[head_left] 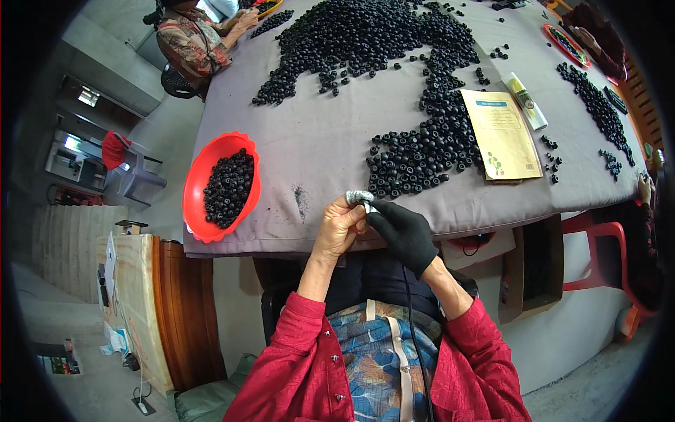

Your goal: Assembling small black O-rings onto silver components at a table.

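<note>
My bare left hand [337, 228] and my black-gloved right hand [402, 232] meet at the front edge of the table, in front of my body. A grey-white wrap [358, 197] covers the index finger of my left hand, which is bent with the thumb close under it. The gloved fingers pinch at the tip of that finger, where a small whitish piece shows; its kind is too small to tell. Just beyond my hands lies a spread of small round black parts with holes [404, 165], and neither hand touches it.
A red scalloped bowl [190, 204] of the same black parts stands on the grey cloth [309, 133] at left. A big black heap [344, 35] lies farther back. Right are a yellow envelope [503, 133] and a white tube [527, 102]. Other people sit around the table.
</note>
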`<act>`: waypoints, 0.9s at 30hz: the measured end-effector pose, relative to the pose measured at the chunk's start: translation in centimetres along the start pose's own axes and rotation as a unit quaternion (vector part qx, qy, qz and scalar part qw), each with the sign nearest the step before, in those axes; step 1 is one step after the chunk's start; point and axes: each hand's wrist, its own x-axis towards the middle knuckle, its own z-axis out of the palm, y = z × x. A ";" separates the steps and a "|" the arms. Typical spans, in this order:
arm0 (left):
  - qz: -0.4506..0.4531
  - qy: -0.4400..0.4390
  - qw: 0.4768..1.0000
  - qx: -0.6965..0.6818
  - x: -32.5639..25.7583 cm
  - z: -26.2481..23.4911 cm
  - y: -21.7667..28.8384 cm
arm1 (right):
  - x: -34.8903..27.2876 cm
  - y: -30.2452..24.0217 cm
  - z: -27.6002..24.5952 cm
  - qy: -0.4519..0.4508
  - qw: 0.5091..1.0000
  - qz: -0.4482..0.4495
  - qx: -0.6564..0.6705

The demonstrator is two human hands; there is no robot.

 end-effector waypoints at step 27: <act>-0.020 -0.025 0.999 -0.011 0.0 0.3 0.4 | 0.1 -0.2 -0.2 -0.012 1.000 0.011 -0.011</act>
